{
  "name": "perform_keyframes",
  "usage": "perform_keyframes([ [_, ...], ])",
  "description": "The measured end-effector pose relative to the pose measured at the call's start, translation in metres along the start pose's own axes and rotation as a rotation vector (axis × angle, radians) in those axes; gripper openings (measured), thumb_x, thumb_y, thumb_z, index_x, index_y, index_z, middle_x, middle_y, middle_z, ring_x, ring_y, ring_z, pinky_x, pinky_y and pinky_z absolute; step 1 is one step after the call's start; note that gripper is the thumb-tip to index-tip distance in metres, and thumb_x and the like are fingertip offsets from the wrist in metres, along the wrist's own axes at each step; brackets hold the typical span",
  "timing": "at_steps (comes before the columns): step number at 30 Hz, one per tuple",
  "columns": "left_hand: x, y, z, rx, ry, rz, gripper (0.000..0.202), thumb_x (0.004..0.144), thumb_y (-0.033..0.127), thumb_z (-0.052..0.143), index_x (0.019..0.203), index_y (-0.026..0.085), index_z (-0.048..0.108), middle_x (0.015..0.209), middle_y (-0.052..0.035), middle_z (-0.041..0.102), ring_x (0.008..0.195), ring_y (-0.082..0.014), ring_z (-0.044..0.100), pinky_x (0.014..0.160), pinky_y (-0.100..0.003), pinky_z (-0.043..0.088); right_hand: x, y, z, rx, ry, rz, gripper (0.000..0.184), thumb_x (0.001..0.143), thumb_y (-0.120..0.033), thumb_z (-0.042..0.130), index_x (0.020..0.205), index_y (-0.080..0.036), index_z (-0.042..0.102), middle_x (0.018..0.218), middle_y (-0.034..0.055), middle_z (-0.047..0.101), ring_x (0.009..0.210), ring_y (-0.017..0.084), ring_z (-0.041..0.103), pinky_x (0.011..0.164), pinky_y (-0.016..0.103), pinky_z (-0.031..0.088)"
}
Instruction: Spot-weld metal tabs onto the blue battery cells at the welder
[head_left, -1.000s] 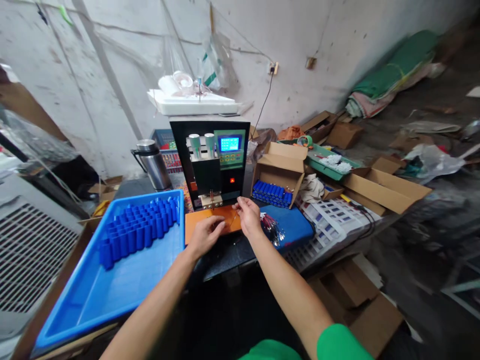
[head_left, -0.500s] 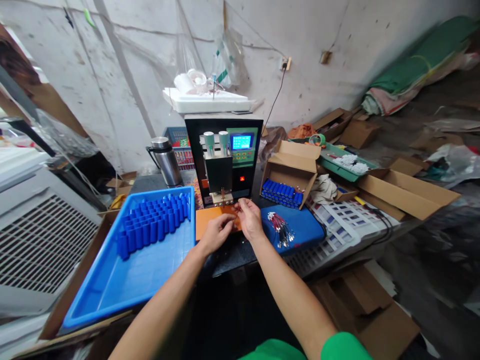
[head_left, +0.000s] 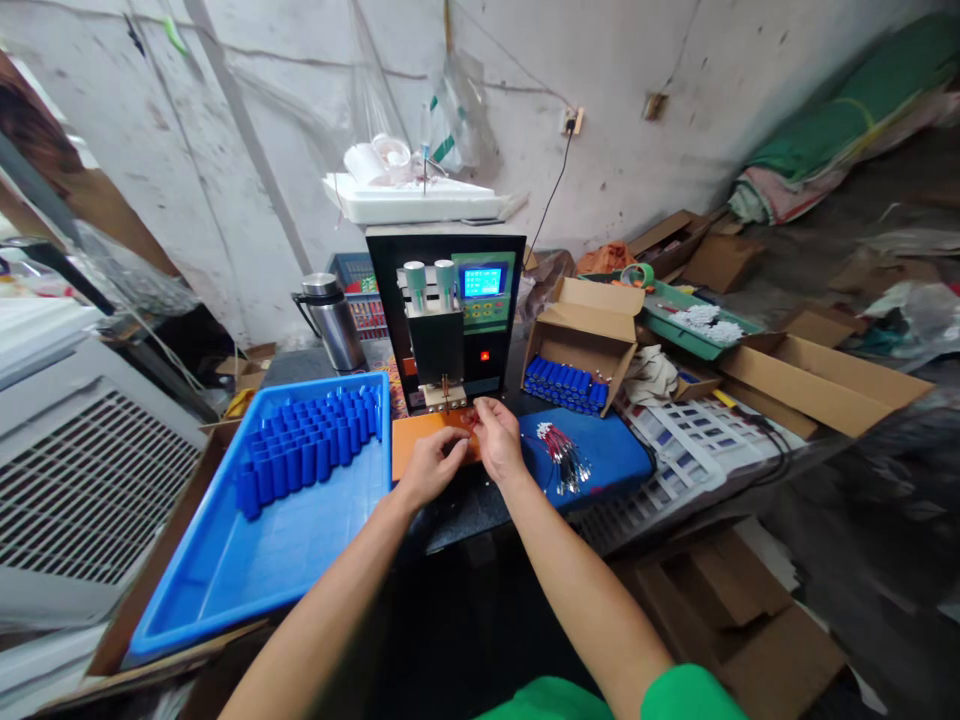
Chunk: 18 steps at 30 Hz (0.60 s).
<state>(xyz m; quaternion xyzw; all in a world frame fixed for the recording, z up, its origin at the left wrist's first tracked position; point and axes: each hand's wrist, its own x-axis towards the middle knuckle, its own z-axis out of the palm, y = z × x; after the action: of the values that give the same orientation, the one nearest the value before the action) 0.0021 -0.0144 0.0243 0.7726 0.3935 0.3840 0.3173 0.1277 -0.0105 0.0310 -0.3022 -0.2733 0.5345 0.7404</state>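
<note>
My left hand (head_left: 435, 466) rests over the orange plate (head_left: 409, 440), fingers curled and closed, thumb against the forefinger. Close beside it, my right hand (head_left: 496, 440) is closed in a pinch at the plate's right side. Something thin and reddish shows by the right fingertips, too small to name; whatever lies between the left fingers is hidden. Both hands are just below the copper-coloured electrode tips (head_left: 446, 388) of a black spot welder (head_left: 439, 345) with a lit blue display (head_left: 482, 283). Red and black wire leads (head_left: 561, 455) with white ends lie on a blue pad (head_left: 615, 450) to the right.
On the left, a blue tray (head_left: 277, 575) bears several upright blue cylindrical cells (head_left: 300, 450). An open cardboard box (head_left: 600, 325) behind the pad holds more blue cells (head_left: 566, 385). A steel flask (head_left: 334, 325) stands left of the welder, and a green tray (head_left: 679, 335) sits at the back right.
My hands stay almost in place over the orange plate, with only a tiny shift of the fingers. The view has moved very slightly.
</note>
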Motion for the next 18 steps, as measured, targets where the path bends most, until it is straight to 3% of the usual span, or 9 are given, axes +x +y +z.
perform_keyframes([
  [13, -0.002, -0.002, 0.001, -0.105, -0.036, -0.026, 0.022, 0.085, 0.027, 0.049, 0.096, 0.015, 0.065, 0.087, -0.0038, 0.071, 0.077, -0.015, 0.066, 0.072, -0.026, 0.052, 0.005, 0.008, -0.002, -0.081, 0.099, -0.048, 0.028, 0.071, -0.042, 0.072, 0.078, -0.019, 0.059, 0.066, -0.0029, 0.057, 0.061, 0.011, 0.053, 0.061, 0.024, 0.044],
  [18, -0.001, 0.0, 0.003, -0.091, -0.048, -0.054, 0.023, 0.08, 0.033, 0.061, 0.094, 0.015, 0.065, 0.082, -0.003, 0.07, 0.072, -0.0144, 0.064, 0.067, -0.024, 0.051, 0.005, 0.012, -0.001, -0.148, 0.119, -0.062, 0.028, 0.073, -0.044, 0.069, 0.078, -0.019, 0.058, 0.066, -0.0026, 0.056, 0.062, 0.012, 0.052, 0.06, 0.024, 0.044],
])
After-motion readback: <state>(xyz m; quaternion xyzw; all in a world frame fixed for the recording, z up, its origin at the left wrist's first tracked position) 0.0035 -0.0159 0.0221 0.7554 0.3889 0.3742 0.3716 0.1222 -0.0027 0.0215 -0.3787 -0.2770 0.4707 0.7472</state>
